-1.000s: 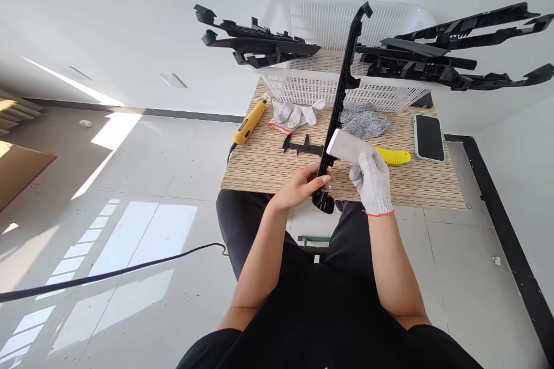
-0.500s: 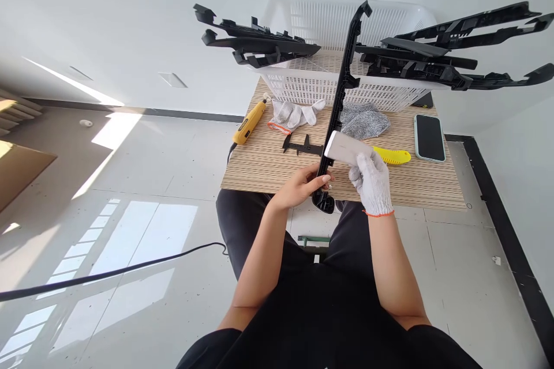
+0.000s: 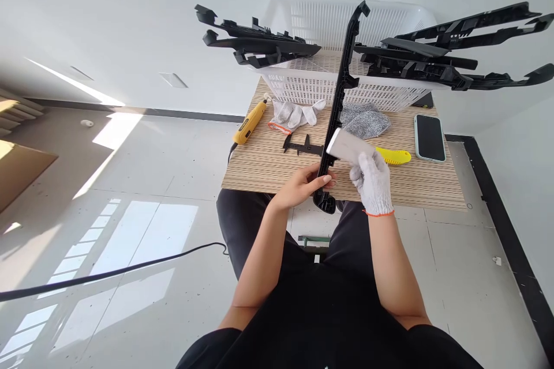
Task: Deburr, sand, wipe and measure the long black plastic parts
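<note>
A pale block point(image 3: 348, 146) overlaps the long, slanting black strip point(image 3: 338, 95)

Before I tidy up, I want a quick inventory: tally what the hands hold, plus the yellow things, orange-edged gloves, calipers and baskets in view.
Held: 2 (black strip, pale block)
Yellow: 2 (power tool, yellow handle)
Orange-edged gloves: 2 (loose glove, worn glove)
Calipers: 1 (caliper)
Baskets: 1 (white basket)
Total: 8
</note>
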`<state>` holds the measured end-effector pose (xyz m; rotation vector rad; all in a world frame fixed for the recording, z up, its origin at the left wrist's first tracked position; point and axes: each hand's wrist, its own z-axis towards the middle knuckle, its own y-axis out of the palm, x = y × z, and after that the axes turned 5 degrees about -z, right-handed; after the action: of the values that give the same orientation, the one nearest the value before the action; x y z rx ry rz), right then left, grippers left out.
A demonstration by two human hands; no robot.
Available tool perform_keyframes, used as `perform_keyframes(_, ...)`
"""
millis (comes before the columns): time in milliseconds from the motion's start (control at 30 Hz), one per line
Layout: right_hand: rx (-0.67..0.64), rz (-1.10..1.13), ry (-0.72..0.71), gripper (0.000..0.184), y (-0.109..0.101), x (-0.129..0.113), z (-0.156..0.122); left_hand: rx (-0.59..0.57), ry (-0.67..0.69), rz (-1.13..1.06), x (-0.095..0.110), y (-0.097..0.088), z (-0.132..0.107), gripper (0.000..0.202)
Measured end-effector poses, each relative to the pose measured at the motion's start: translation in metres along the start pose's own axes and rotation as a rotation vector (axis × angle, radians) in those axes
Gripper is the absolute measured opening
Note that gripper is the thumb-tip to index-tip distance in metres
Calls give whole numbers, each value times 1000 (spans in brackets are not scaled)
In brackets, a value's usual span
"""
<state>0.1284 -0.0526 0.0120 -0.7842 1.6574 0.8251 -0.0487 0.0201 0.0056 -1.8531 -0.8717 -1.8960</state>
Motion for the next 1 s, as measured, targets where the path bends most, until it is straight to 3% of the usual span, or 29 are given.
perform_keyframes(100, -110, -96, 19, 37, 0, -1, -1, 10, -7, -32, 1, 1, 0, 41)
perform_keyframes(233, -20, -5, 6, 35, 0, -3, -2, 12, -2, -26, 3, 2, 0, 37)
perform_keyframes(333, -147, -93, 43, 38, -1, -4, -3, -4, -2, -23, 3, 1, 0, 35)
perform_keyframes(467, -53, -44, 26, 37, 0, -5, -3, 6, -10, -16, 2, 0, 1, 31)
perform_keyframes(567, -178, -133, 45, 39, 0, -5, -4, 5, -10, -41, 2, 0, 1, 27)
perform_keyframes(700, -60, -42, 13, 37, -1, -5, -4, 13, -17, -51, 1, 1, 1, 23)
perform_keyframes(833, -164, -101, 25, 39, -1, -4, -4, 24, -28, -47, 2, 3, 1, 26)
perform_keyframes(933, -60, -5, 5, 39, -1, -3, -4, 57, -44, -47, 4, 5, 0, 27)
perform_keyframes(1000, -100, -33, 9, 40, -1, -3, -4, 44, -38, -44, 5, 5, -1, 29)
